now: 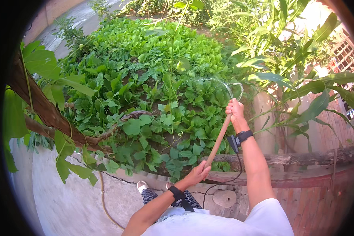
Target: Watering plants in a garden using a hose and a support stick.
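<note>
A tan hose (219, 141) runs slantwise between my two hands. My right hand (235, 110) is closed round its upper end, where water (229, 89) comes out and spreads in thin streams to the left and right. Lower down, my left hand (198, 174) is wrapped round the same hose. Beyond both hands lies a bed of leafy green plants (145, 59), with the water falling over its right part. Dark straps with a small device sit on my right wrist, and another strap is on my left wrist.
A thick brown vine trunk (47, 106) with broad leaves crosses the left side. Tall long-leaved plants (299, 86) stand at right. A weathered wooden beam (303, 158) edges the bed. More hose (103, 192) lies on the concrete (63, 196), and a round stone (225, 198) sits near my feet.
</note>
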`<state>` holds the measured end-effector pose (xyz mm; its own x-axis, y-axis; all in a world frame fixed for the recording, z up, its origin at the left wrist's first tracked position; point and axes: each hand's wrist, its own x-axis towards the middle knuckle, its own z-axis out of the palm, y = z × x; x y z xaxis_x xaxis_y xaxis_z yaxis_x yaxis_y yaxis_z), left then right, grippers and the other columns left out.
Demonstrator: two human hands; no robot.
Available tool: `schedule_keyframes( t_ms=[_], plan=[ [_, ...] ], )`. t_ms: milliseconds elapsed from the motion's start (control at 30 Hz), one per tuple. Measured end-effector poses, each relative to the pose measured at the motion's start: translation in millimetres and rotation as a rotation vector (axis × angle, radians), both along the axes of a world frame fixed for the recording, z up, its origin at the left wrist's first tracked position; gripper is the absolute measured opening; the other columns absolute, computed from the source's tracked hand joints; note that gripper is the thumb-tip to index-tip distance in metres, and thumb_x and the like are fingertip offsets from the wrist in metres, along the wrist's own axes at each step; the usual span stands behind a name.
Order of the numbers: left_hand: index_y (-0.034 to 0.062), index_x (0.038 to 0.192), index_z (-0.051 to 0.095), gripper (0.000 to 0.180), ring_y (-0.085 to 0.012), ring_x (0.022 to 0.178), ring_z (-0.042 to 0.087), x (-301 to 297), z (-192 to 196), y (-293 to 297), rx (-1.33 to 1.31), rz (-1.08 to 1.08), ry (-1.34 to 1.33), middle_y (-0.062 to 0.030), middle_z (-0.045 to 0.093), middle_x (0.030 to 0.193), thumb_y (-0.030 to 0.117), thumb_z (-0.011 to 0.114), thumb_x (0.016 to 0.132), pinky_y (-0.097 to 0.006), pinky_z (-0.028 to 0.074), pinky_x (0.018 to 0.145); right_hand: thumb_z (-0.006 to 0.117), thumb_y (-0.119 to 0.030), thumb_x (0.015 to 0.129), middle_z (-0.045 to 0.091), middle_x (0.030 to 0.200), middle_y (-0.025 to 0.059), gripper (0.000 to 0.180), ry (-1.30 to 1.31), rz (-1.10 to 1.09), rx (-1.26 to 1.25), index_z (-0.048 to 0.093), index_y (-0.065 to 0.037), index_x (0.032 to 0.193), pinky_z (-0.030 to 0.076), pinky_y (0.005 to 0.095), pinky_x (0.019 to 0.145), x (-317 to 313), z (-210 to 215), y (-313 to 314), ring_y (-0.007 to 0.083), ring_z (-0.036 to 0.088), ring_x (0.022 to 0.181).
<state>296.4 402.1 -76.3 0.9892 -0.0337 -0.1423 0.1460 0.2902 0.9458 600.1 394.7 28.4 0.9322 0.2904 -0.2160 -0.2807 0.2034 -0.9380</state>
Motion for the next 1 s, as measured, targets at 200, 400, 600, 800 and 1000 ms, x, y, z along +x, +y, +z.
schedule_keyframes(
  t_ms=[200, 400, 600, 800, 1000],
  plan=[
    [0.0039, 0.081, 0.036, 0.025, -0.0155, 0.047, 0.046, -29, -5, -4, 0.16, -0.081, -0.055, -0.0053, 0.045, 0.054, 0.028, 0.037, 0.087, -0.03, 0.037, 0.045, 0.036, -0.018, 0.08, 0.033, 0.05, -0.002, 0.015, 0.065, -0.092, -0.135, 0.039, -0.005, 0.073, 0.026, 0.0203, 0.03, -3, -18, 1, 0.0068, 0.031, 0.037],
    [0.0039, 0.085, 0.038, 0.026, -0.0153, 0.048, 0.047, -32, 0, -9, 0.091, -0.055, -0.014, -0.0053, 0.045, 0.054, 0.03, 0.038, 0.086, -0.03, 0.037, 0.045, 0.038, -0.022, 0.084, 0.031, 0.05, -0.0031, 0.019, 0.118, -0.009, -0.121, 0.039, -0.005, 0.075, 0.025, 0.0191, 0.031, -3, -27, 0, 0.0063, 0.03, 0.038],
    [0.0044, 0.088, 0.04, 0.026, -0.0147, 0.049, 0.047, -30, -2, -23, 0.13, -0.068, 0.001, -0.0048, 0.046, 0.056, 0.03, 0.038, 0.086, -0.029, 0.037, 0.046, 0.039, -0.028, 0.084, 0.034, 0.052, -0.0025, 0.025, 0.208, 0.018, 0.066, 0.042, -0.004, 0.077, 0.026, 0.0193, 0.032, -1, -33, -13, 0.0063, 0.031, 0.038],
    [0.0047, 0.085, 0.039, 0.021, -0.0068, 0.05, 0.041, -26, 2, -36, 0.127, -0.08, 0.029, 0.001, 0.042, 0.058, 0.026, 0.039, 0.086, -0.023, 0.035, 0.045, 0.041, -0.019, 0.082, 0.037, 0.054, -0.0011, 0.017, 0.153, 0.035, -0.003, 0.044, -0.003, 0.079, 0.029, 0.0197, 0.032, 8, -37, -34, 0.0067, 0.034, 0.039],
    [0.0022, 0.085, 0.039, 0.026, -0.0184, 0.05, 0.047, -21, 5, -47, 0.138, -0.06, 0.01, -0.0079, 0.047, 0.055, 0.028, 0.039, 0.086, -0.032, 0.038, 0.047, 0.042, -0.016, 0.079, 0.038, 0.053, -0.0003, 0.014, 0.16, -0.036, 0.039, 0.043, -0.002, 0.076, 0.029, 0.0202, 0.031, 14, -43, -50, 0.0072, 0.036, 0.038]
  ],
)
